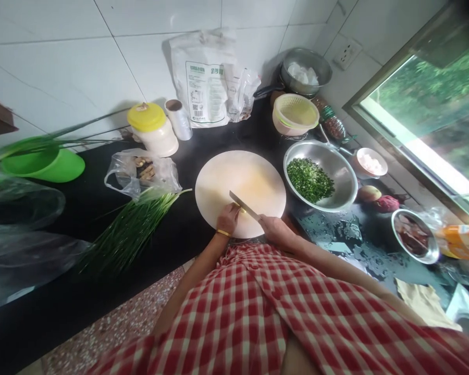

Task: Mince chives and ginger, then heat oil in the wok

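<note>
A round white cutting board lies on the dark counter, with yellowish stains on it. At its near right edge, my right hand is closed round the handle of a knife, whose blade points to the upper left over the board. My left hand presses its bent fingers on a small yellow piece, close beside the blade. What kind of food the piece is, I cannot make out. My left fingers partly cover it.
Right of the board stands a steel bowl of chopped greens. Long green stalks and a plastic bag of brownish pieces lie left. Behind are a yellow-lidded jar, a plastic roll and a white bag.
</note>
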Demonstrator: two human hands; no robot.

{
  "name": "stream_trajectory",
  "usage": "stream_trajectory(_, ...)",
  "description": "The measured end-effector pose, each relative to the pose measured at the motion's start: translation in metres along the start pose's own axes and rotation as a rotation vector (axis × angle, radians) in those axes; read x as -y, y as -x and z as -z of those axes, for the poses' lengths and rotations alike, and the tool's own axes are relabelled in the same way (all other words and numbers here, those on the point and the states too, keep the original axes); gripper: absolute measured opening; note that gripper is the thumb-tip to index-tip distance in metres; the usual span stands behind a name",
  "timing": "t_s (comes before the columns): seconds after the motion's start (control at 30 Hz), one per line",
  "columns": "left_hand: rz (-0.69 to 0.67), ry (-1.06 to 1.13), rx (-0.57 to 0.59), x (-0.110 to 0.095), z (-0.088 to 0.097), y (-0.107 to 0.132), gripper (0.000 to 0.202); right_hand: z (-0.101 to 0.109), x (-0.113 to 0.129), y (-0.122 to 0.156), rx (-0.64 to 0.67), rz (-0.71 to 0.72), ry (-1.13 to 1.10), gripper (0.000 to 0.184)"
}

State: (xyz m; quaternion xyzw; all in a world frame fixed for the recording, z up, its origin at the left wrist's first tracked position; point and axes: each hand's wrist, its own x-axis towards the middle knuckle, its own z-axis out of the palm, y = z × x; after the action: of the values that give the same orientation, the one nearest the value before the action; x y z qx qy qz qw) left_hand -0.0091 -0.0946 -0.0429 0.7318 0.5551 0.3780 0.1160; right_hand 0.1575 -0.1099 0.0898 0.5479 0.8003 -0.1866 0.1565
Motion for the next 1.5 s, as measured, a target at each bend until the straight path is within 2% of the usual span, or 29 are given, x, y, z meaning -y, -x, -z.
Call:
stream_trajectory(0.1, 0.006, 0.012, -0.001, -0.001, 0.001, -0.001, 0.024, 0.003, 0.000, -0.008, 0.058, 0.006, 0.086, 0.023)
stream_trajectory(0.27, -0.006, 0.040, 0.000, -0.002, 0.004, -0.005, 0.022, 0.008, 0.002, -0.039, 0.114, 0.057, 0.090, 0.021)
stream_trajectory(0.43, -0.016, 0.047, -0.020, -0.001, 0.003, -0.004, 0.021, -0.001, 0.012, -0.059, 0.050, 0.050, 0.104, 0.026)
stream_trajectory(0.6, -0.006, 0.021, -0.019, 0.000, 0.002, -0.003, 0.022, -0.002, 0.005, -0.048, 0.026, 0.037, 0.113, 0.022)
stream_trajectory(0.77, -0.005, 0.011, -0.004, -0.003, 0.005, -0.006, 0.021, 0.004, 0.002, -0.034, 0.064, 0.040, 0.149, 0.020)
stream_trajectory(0.93, -0.007, 0.023, -0.009, -0.002, 0.003, -0.006, 0.019, 0.007, 0.011, -0.049, 0.108, 0.034, 0.131, 0.025)
stream_trajectory(1.1, -0.009, 0.044, -0.020, -0.001, 0.001, -0.006, 0.018, -0.001, 0.019, -0.061, 0.063, 0.037, 0.111, 0.026)
stream_trajectory(1.37, 0.018, 0.037, -0.027, -0.002, 0.002, -0.006, 0.017, 0.005, 0.008, -0.041, 0.061, 0.029, 0.163, 0.022)
stream_trajectory(1.5, 0.028, 0.061, -0.008, -0.002, 0.002, -0.006, 0.020, 0.011, 0.008, -0.043, 0.093, 0.044, 0.164, 0.022)
